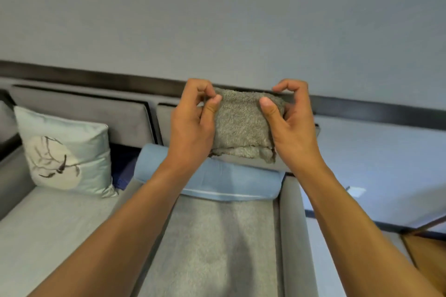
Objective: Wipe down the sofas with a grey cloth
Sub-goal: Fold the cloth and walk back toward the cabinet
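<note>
Seen from the person's own head, two bare forearms reach forward and the hands meet in the middle of the view, holding a folded grey cloth (241, 125) up in the air in front of a grey sofa (212, 248). The left hand (193, 125) pinches the cloth's upper left corner between its thumb and curled fingers. The right hand (292, 128) grips the right edge, its thumb pressed flat on the front of the cloth and its fingers curled behind the top. The cloth is fluffy terry, folded into a thick pad with layered edges showing along the bottom, and it does not touch the sofa. Directly below it, a light blue bolster cushion (231, 183) lies across the sofa seat against the backrest. To the left, on the adjoining seat, a pale green cushion (67, 149) with a dark branch and a pale round disc printed on it leans upright against the grey back. Behind the sofa rises a plain grey wall (217, 19) with a dark band (96, 77) along its foot. A pale bluish floor (374, 157) lies to the right of the sofa.
</note>
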{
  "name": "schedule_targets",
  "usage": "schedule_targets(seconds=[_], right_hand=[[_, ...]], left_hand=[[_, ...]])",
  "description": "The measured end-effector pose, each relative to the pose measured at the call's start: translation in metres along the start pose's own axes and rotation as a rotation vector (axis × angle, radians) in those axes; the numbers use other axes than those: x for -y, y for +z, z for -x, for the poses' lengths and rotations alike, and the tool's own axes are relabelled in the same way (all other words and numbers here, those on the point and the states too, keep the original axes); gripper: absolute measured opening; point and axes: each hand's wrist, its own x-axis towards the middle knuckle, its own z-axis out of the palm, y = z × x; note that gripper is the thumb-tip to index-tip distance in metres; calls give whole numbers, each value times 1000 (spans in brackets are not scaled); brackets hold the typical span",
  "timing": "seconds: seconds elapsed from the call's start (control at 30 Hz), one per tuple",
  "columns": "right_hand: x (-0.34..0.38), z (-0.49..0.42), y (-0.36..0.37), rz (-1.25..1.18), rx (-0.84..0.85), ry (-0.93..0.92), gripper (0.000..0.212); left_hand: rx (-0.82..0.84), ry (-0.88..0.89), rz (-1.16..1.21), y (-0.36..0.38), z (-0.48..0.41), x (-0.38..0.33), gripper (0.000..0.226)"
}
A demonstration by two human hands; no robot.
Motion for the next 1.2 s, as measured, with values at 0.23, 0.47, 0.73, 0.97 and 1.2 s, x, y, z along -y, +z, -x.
schedule_targets(seconds=[0.23,0.47,0.73,0.97,1.2], right_hand=[[120,-55,2,117,179,-175,34],[234,-99,39,77,145,-353,28],[321,-104,92,9,177,-498,28],[379,-92,122,-50,227,-542,12],[432,-68,193,-92,333,-630,23]], left_hand=[[-30,148,-56,-42,-64,-122,29],[-49,199,-21,-97,-99,-232,30],[-66,289,-260,-178,-101,-318,22],[9,148,-304,-234,-94,-375,36],[-36,116,-314,-325,-70,-416,58]])
